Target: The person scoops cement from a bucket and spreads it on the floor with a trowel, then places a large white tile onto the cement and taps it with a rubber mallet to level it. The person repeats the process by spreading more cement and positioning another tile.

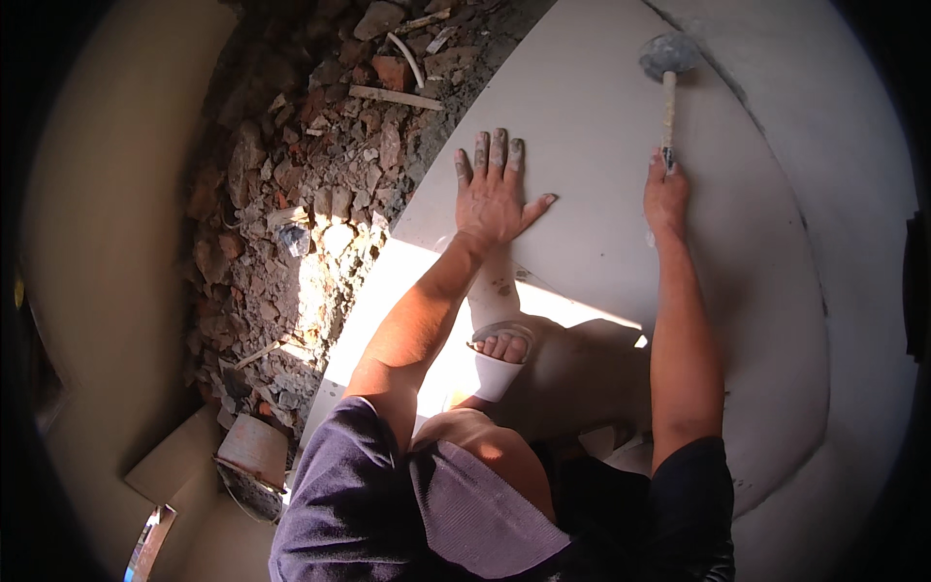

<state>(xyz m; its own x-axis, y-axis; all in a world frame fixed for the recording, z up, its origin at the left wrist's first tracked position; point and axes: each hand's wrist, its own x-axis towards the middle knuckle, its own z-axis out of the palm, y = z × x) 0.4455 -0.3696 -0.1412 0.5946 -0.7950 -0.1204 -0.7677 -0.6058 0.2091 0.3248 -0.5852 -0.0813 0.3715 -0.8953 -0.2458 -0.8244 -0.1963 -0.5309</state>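
My left hand (493, 199) lies flat on a large pale floor tile (601, 223), fingers spread and fingertips smeared with grey mortar. Nothing is in it. To its right, my right hand (666, 202) is closed round the lower end of a mallet (669, 109). The mallet has a light handle and a rounded, dark grey head, which is over the tile's far right part, close to its edge. Whether the head touches the tile, I cannot tell. A foot in a white slide sandal (497, 376) rests on the tile just below my left hand.
Broken brick, stones and dirt (320, 184) cover the ground along the tile's left side, with a thin wooden strip (396, 97) among them. A mortar-stained bucket (254, 448) lies at the lower left. Pale walls stand at left (107, 194) and right (858, 165).
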